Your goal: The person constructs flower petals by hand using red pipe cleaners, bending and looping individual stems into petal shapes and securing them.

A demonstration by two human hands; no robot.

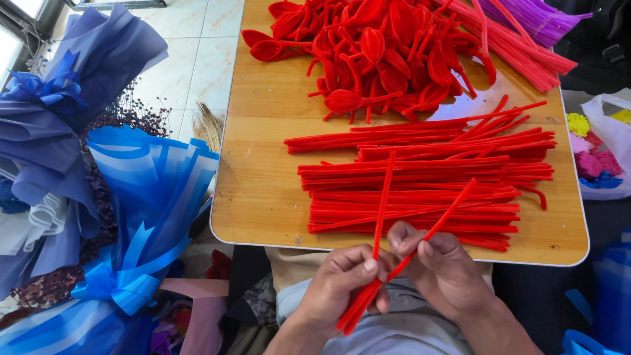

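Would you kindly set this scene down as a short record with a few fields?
left hand: pinches a small bunch of red pipe cleaners near their lower ends
right hand: grips the same bunch where the stems cross
straight stems: red pile lying flat on the wooden table
bent stems: red looped pieces heaped at the table's far end
purple stems: bundle at the far right corner
blue wrapped bouquets: on the floor, left of the table
white bag: right of the table, holds coloured fluffy pieces

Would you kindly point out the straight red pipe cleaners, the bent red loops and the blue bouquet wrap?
straight red pipe cleaners (420, 197), head view, pile's middle.
bent red loops (374, 49), head view, heap's centre.
blue bouquet wrap (151, 177), head view, striped paper.
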